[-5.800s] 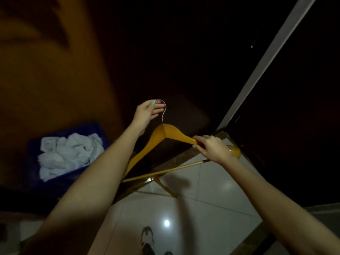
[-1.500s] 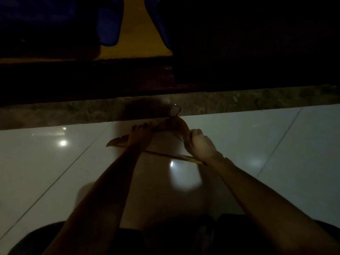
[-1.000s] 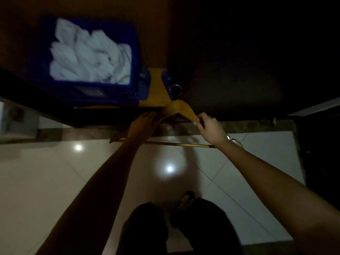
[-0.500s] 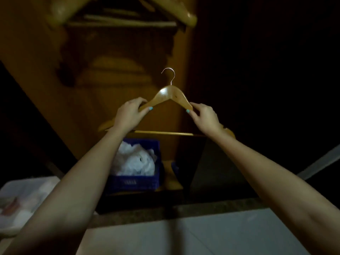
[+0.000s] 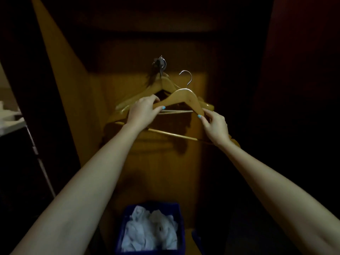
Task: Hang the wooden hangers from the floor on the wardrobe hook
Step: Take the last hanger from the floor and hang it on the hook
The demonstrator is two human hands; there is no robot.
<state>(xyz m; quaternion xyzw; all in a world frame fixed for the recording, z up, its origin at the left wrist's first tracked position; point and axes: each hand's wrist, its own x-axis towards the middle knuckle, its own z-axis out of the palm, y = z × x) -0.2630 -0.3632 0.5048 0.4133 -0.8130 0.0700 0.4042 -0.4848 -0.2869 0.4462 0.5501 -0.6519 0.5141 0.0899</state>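
I hold a wooden hanger (image 5: 182, 97) with a metal hook up inside the wardrobe. My left hand (image 5: 144, 111) grips its left shoulder and my right hand (image 5: 216, 126) pinches its right shoulder. Its hook points up, free, a little right of and below the wardrobe hook (image 5: 160, 63) on the back panel. Other wooden hangers (image 5: 147, 93) hang from that wardrobe hook, just behind the one I hold.
A blue crate (image 5: 180, 229) of white cloths sits on the wardrobe floor below my arms. Dark wardrobe walls close in on both sides. A pale surface (image 5: 9, 116) shows at the far left.
I picked the hanger off the tiled floor, stood up and raised it into the wardrobe. It now sits close to the wardrobe hook with the hung hangers behind it.
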